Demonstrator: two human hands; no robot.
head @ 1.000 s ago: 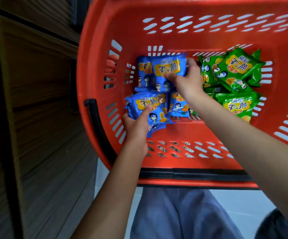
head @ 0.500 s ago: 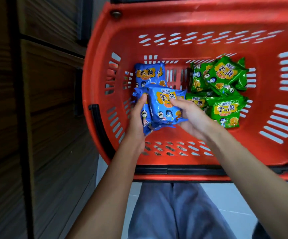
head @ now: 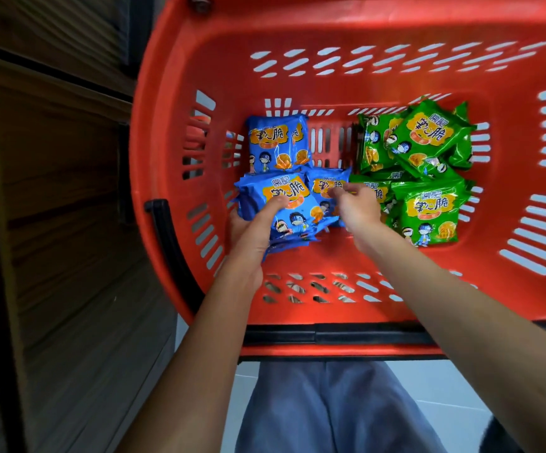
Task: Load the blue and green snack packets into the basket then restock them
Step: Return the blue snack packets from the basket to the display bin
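1. Around: red basket (head: 363, 31) dead ahead, black handle (head: 330, 336) along its near rim. Wooden cabinet (head: 52, 223) to the left, outside the left wall. Grey trousers (head: 330, 403) and white tile (head: 444, 387) below the near rim.
2. Basket floor, left half: blue stack (head: 284, 207) by the left wall, loose blue pack (head: 325, 188) just right of it, far blue pack (head: 274, 142) toward the far wall.
3. Basket floor, right half: green packs (head: 428, 171) heaped against the right wall.
4. In the way: green heap touching the loose blue pack on its right, the stack overlapping it on the left, far blue pack right behind. Tight spot for fingers.
5. Left hand (head: 252, 230): clamped on the blue stack, thumb across the top pack, fingers underneath.
6. Right hand (head: 359, 210): over the loose blue pack, fingers curled at its upper right edge. Motion-blurred, so pinching or only touching, cannot tell.
7. Versus 0.5 s ago: right hand off the stack's top pack, shifted right onto the loose pack. Left grip unchanged. Far blue pack and green heap in the same places.
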